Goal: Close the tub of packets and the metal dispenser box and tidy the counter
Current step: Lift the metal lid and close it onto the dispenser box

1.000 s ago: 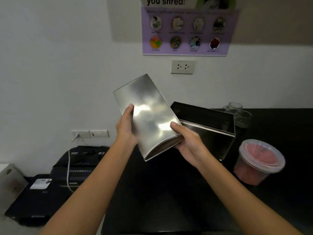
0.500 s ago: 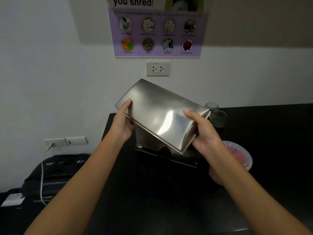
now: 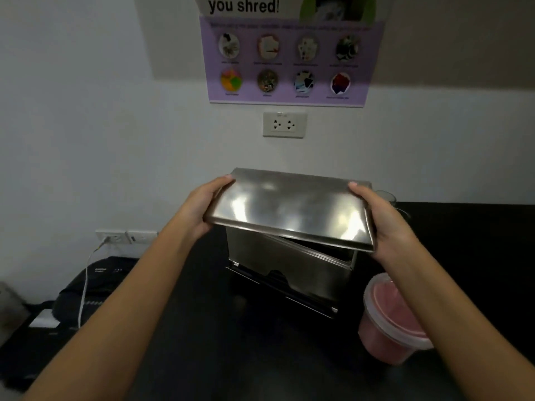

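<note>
A shiny metal lid (image 3: 289, 208) lies nearly level over the top of the metal dispenser box (image 3: 286, 270), which stands on the black counter (image 3: 231, 357). My left hand (image 3: 202, 206) grips the lid's left end and my right hand (image 3: 382, 224) grips its right end. The lid's front right corner overhangs the box, and a gap shows beneath the lid's front edge. To the right of the box stands the clear tub of pink packets (image 3: 388, 319) with its clear lid on; my right forearm crosses in front of it.
A glass jar (image 3: 389, 196) peeks out behind my right hand by the wall. A black shredder (image 3: 86, 290) with a white cable sits lower left, beside the counter's left edge. A wall socket (image 3: 284, 125) and a purple poster hang above.
The lid went from tilted upright in front of me to lying flat over the dispenser box. Both hands shifted to its two ends. The view moved closer to the box.
</note>
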{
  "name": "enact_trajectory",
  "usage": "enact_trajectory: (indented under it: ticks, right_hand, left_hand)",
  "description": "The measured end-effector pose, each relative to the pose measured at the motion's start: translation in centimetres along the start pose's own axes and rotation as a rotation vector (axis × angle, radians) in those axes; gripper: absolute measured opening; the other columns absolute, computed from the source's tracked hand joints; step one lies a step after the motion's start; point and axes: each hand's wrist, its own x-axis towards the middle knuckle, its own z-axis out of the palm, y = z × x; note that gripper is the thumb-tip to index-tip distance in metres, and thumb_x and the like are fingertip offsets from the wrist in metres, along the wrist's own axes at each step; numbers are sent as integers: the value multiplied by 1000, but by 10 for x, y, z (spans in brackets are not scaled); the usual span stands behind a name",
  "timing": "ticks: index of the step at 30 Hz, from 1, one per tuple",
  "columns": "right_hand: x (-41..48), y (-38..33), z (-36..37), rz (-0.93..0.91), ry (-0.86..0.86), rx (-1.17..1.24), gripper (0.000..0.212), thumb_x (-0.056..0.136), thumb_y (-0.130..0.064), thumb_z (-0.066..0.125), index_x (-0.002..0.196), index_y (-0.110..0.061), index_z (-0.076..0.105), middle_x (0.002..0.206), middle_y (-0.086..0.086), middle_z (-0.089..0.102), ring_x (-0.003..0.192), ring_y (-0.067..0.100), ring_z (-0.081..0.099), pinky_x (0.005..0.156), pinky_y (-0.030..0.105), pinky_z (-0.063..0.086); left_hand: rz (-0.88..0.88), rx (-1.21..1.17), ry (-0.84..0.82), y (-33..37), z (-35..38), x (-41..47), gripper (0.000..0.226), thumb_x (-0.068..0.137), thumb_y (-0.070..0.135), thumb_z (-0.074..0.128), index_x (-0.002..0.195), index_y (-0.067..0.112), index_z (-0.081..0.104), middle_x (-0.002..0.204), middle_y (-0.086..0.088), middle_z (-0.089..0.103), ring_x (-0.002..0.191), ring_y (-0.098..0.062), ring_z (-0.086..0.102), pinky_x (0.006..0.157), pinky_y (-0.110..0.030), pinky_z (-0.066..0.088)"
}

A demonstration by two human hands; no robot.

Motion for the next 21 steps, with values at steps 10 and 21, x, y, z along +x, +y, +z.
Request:
enact_trajectory:
  ticks: [10, 21]
  right_hand:
    - [10, 8, 10, -153, 250, -173, 25, 82, -26, 59, 100, -8, 61, 71, 2, 70, 64, 15, 67, 60, 25, 55]
    - [27, 40, 2, -77, 425, -359, 58, 83, -41, 50, 131, -10, 41, 125, 14, 54, 114, 32, 51, 103, 49, 38]
  left_hand:
    - [19, 289, -54, 7, 4, 46, 38, 79, 37, 62, 115, 25, 61, 100, 2, 67, 81, -13, 64, 63, -23, 51]
    - [83, 509, -197, -23, 13, 86, 46, 88, 37, 52, 132, 23, 47, 132, -2, 52, 113, -17, 52, 97, -29, 41]
